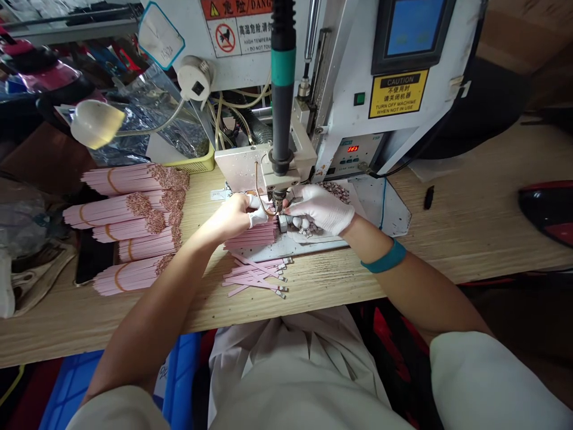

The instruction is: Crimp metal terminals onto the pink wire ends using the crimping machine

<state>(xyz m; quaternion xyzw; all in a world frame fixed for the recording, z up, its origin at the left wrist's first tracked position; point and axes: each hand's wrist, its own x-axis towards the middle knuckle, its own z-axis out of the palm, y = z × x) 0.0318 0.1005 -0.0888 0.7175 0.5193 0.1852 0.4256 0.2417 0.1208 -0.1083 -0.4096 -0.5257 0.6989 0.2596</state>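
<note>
My left grip [235, 214] is curled and pressed together just beside the tip of the soldering iron [278, 202], its fingers capped in white finger cots [257, 216], though I cannot tell exactly what those fingers are pinching. My right grip [319, 209], in a white glove, is reaching in from the other side, with thumb and forefinger pressed close together near the same tip; whatever sits between them is too small to make out. A stack of pink flat strips [250, 235] is lying on the metal fixture plate [313, 246], directly under and in front of my left grip, and its far end is running in toward the tip. A few loose pink strips with metal ends [255, 276] are lying on the table [67, 325] just below the plate. To my left, bundles of pink strips [125, 221] tied with orange bands are stacked on the table, their coppery ends pointing toward the machine. A small heap of metal pieces [333, 192] is sitting on the plate behind my right grip. The iron is hanging down from the white soldering machine [344, 71], whose red display [353, 149] is lit. A teal band [384, 255] is circling my right wrist, and a lamp [96, 123] is bending in from the left.
</note>
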